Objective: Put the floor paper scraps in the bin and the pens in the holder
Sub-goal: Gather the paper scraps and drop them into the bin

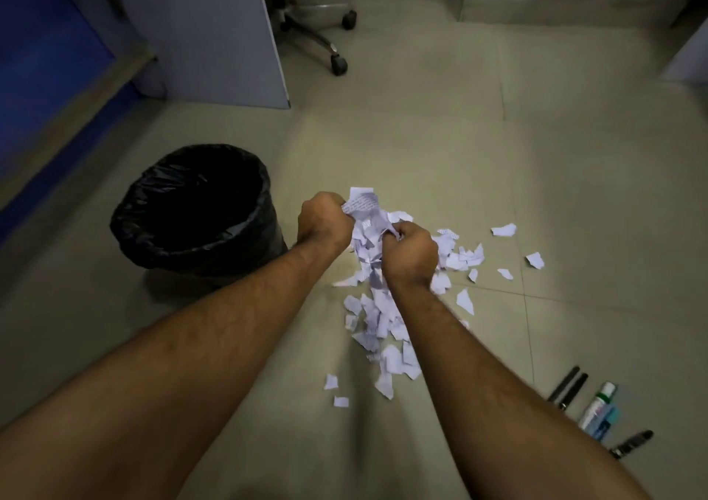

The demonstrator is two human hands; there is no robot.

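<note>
The round bin lined with a black plastic bag (pixel 195 208) stands open, close enough for a short carry. Just right of the bin, the left hand (pixel 325 218) and right hand (pixel 410 250) have their fingers clamped on a bunch of torn white paper scraps (pixel 366 212), gathered two-handed to move more at once. Loose scraps (pixel 383 331) litter the floor (pixel 498 154) beneath. Far right of the bin lie dark pens (pixel 569 386); no holder shows.

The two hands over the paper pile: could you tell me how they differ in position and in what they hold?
The left hand sits nearer the bin and farther forward, gripping a large printed scrap; the right hand sits lower and nearer the scattered scraps, clutching smaller pieces. Both are closed fists holding paper above the floor.
</note>
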